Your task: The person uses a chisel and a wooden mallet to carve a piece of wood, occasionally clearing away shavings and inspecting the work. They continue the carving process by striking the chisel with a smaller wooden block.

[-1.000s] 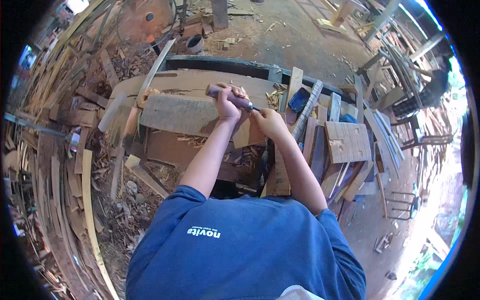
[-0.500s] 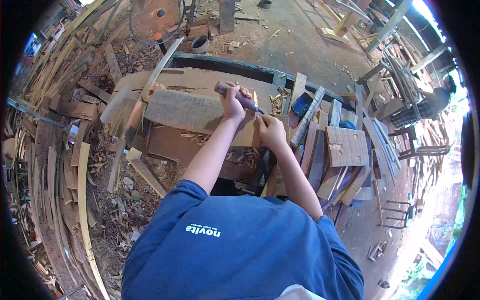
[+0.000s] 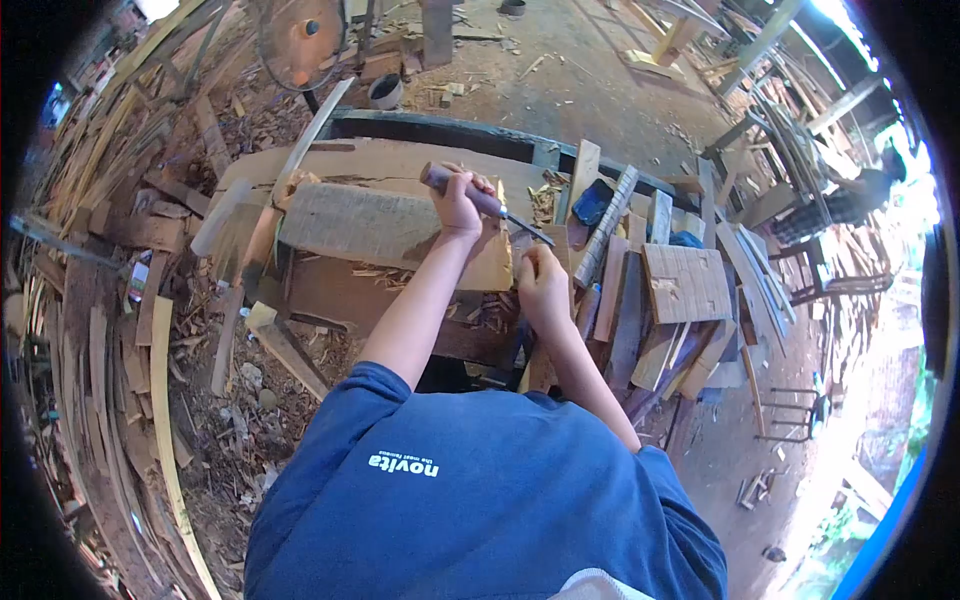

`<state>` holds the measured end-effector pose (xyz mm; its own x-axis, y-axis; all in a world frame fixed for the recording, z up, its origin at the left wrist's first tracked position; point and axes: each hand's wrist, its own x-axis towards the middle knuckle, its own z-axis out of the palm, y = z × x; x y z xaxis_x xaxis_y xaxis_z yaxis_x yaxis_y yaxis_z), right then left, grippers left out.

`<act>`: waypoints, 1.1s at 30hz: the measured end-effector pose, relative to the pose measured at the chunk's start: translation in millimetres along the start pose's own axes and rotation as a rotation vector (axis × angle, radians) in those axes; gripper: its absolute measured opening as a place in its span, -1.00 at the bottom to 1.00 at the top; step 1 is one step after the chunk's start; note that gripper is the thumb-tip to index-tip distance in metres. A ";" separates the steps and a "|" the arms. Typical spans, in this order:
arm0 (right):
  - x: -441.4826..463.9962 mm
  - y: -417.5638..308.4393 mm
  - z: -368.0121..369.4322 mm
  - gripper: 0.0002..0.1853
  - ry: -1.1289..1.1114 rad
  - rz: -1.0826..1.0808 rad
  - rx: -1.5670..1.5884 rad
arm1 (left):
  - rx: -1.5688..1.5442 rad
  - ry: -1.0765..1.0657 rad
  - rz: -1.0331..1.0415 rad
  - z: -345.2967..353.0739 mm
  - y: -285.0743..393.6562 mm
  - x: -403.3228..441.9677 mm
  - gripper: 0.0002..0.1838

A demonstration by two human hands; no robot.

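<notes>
My left hand is wrapped round the thick wooden handle of a chisel. The metal blade slants down to the right, above the freshly cut end of a thick wooden board. Just below the blade tip, my right hand is closed, fingertips pinched together; whether they grip anything is hidden. The board lies across a wider plank on the workbench. Wood chips lie along the board's near side.
To the right lie a blue tray, a long patterned strip and a notched wood block among stacked offcuts. A fan stands beyond the bench. Timber piles line the left. A person is at far right.
The chisel blade has lifted away from the board's end and now points further right. My right hand has shifted slightly right and down, leaving more of the blade exposed.
</notes>
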<state>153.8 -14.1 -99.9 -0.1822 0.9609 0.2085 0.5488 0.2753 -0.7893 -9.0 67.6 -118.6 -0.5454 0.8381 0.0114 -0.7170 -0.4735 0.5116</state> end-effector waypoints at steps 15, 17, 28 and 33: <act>0.2 -11.2 10.6 -0.45 -0.108 -0.125 0.166 | 0.027 0.073 0.051 -2.0 -7.4 2.7 -0.75; -3.5 -6.1 10.9 -0.48 -0.084 -0.124 0.169 | 0.037 0.132 0.069 -0.6 -7.1 2.2 -0.75; -5.2 -3.1 15.4 -0.51 -0.023 -0.150 0.126 | 0.025 0.075 0.073 -15.3 -13.5 12.5 -0.77; -8.2 -0.8 21.0 -0.44 -0.007 -0.241 0.021 | 0.045 0.080 0.074 -7.1 -8.6 6.2 -0.76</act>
<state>137.7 -22.8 -113.2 -0.3115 0.8672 0.3886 0.4716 0.4961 -0.7290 -9.3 75.0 -129.0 -0.6305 0.7760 -0.0174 -0.6541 -0.5191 0.5501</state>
